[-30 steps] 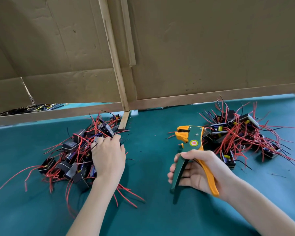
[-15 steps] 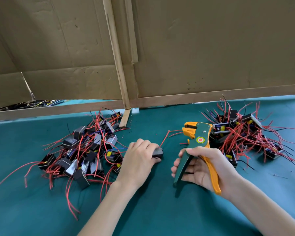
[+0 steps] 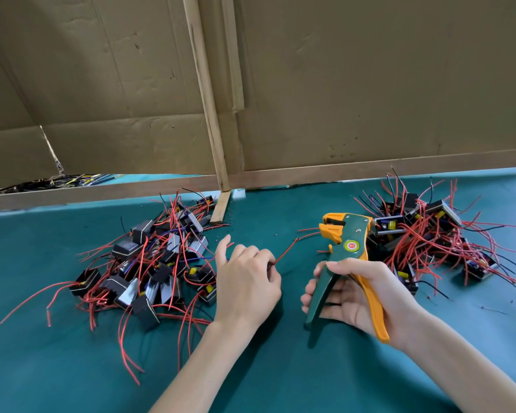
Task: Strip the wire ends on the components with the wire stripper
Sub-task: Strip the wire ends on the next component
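Head view, left hand (image 3: 246, 281) grip pinched on a red wire (image 3: 285, 252) beside the left pile (image 3: 149, 263), right hand (image 3: 367, 296) grip curled round the wire stripper (image 3: 347, 242), over teal desk (image 3: 280, 368).

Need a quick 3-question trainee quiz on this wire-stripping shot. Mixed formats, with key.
1. True or false: the wire stripper already bites the wire pinched by the left hand.
2. Which hand has its grip on the wire stripper? A) left hand B) right hand C) neither
3. Fill in: the pinched wire is ___ in colour.

Key:
1. False: the wire's tip is apart from the stripper's head.
2. B
3. red
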### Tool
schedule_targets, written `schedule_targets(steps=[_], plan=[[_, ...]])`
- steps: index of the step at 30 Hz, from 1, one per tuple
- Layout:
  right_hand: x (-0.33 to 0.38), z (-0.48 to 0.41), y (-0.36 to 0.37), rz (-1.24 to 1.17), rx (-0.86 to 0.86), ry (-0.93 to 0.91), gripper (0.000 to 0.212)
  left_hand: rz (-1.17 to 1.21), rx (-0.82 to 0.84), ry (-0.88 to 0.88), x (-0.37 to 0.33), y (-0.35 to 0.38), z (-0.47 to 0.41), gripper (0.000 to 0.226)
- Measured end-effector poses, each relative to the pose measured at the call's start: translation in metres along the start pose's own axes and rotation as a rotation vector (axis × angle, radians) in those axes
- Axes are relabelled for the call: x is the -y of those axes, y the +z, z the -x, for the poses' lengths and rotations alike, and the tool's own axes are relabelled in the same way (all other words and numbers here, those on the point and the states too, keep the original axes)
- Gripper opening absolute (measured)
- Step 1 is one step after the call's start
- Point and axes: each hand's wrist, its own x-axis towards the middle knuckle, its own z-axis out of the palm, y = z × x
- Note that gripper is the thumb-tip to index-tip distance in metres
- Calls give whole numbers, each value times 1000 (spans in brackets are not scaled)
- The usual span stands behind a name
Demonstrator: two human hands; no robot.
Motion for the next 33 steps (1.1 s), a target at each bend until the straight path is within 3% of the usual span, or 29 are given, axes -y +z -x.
schedule_targets(steps=[13, 20, 27, 33], plan=[[-1, 3, 3, 71, 31, -8, 19, 290, -181, -91, -4, -11, -7, 18], [-3, 3, 3, 128, 71, -35, 19, 649, -95, -177, -10, -19, -7, 30], [-5, 2, 2, 220, 151, -12, 26, 1029, 15, -274, -12, -23, -12, 16], [-5, 6, 5, 261, 217, 11, 29, 1137, 40, -312, -11, -29, -14, 10]])
